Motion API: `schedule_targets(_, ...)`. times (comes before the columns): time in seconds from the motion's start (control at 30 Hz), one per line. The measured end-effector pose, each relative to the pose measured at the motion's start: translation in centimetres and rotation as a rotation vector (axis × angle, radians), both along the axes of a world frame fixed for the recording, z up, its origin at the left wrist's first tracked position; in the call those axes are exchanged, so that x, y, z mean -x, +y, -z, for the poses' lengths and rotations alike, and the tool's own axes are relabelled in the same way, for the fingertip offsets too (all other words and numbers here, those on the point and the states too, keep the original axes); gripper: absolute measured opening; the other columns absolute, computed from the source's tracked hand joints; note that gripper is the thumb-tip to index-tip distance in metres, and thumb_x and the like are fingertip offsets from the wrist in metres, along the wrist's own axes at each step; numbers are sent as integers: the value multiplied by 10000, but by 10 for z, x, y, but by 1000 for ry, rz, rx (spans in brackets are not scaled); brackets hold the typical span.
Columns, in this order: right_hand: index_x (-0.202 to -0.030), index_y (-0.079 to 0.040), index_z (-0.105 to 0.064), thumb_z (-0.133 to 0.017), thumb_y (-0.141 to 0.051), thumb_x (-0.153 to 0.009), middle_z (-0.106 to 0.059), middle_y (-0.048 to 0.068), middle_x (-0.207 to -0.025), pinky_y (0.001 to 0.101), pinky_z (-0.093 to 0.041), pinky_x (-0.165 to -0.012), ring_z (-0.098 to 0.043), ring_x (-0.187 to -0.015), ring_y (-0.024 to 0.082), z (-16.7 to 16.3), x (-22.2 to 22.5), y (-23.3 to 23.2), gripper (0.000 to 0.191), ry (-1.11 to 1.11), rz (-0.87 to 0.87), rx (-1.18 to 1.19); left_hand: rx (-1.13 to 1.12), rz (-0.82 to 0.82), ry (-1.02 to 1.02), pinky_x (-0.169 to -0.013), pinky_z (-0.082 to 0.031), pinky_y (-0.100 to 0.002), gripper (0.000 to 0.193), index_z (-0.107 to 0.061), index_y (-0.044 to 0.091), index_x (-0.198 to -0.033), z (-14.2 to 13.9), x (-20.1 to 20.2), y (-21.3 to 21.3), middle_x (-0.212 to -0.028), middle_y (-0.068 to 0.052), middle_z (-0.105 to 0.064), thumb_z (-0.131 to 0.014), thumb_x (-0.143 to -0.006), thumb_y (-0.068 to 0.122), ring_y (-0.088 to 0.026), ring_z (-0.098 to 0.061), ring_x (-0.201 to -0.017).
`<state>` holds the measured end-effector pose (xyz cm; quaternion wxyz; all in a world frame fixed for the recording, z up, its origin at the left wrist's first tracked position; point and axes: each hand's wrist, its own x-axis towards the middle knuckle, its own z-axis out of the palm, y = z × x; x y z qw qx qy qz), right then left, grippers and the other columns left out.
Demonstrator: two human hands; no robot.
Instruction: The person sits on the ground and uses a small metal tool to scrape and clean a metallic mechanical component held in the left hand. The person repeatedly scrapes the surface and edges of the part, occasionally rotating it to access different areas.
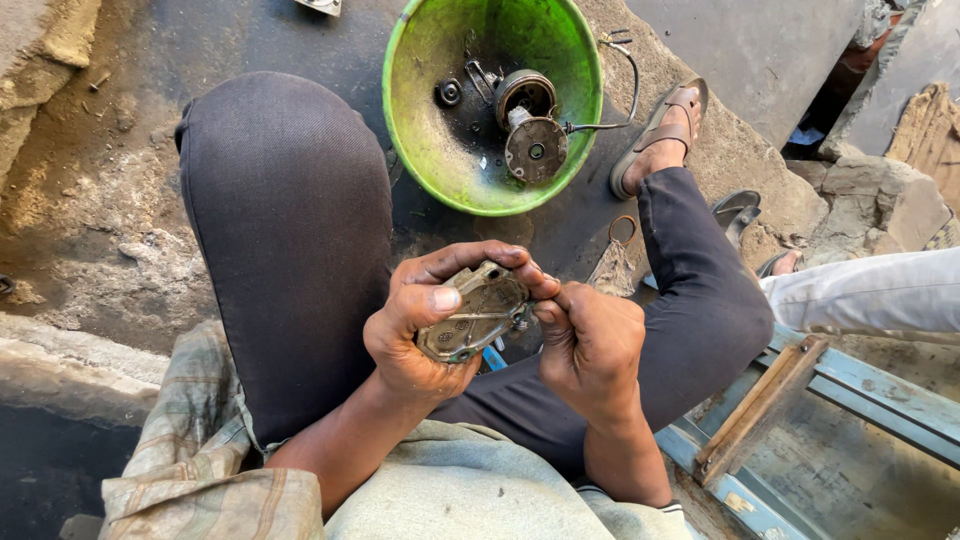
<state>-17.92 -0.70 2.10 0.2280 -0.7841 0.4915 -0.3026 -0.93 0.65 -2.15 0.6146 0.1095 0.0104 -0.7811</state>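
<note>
My left hand (420,320) grips a dirty, rounded metal cover plate (475,312), thumb pressed on its face, above my lap between my knees. The fingers of my right hand (590,340) are pinched at the plate's right edge, on a small part I cannot make out. On the ground ahead stands a green plastic basin (440,150). It holds a greasy round motor-like part (530,125) with a wire, and a few small metal bits.
My legs in dark trousers spread to either side; my sandalled foot (660,140) rests right of the basin. Another person's light-trousered leg (870,292) enters from the right. A blue metal frame with a wooden strip (765,400) lies at lower right. Rough stone and dirt surround.
</note>
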Motion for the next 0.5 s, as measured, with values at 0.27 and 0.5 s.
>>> schedule_targets(0.27, -900, -5, -612, -698, -29, -969, -583, 119, -694, 370, -444, -540, -609, -569, 279, -2, 2, -7, 112, 40, -78, 40, 8, 7, -72, -1092, -555, -479, 568, -633, -183, -1260, 3, 1, 0, -1176, -306, -691, -577, -840, 196, -373, -706, -1102)
schedule_targets(0.5, -879, -5, -600, -683, -17, -964, -572, 124, -672, 370, -433, -523, -613, -549, 281, -3, 7, -8, 119, 36, -113, -38, -59, 15, -4, -1057, -559, -467, 548, -627, -173, -1249, 8, 7, 2, -1168, -292, -682, -588, -842, 192, -353, -699, -1084)
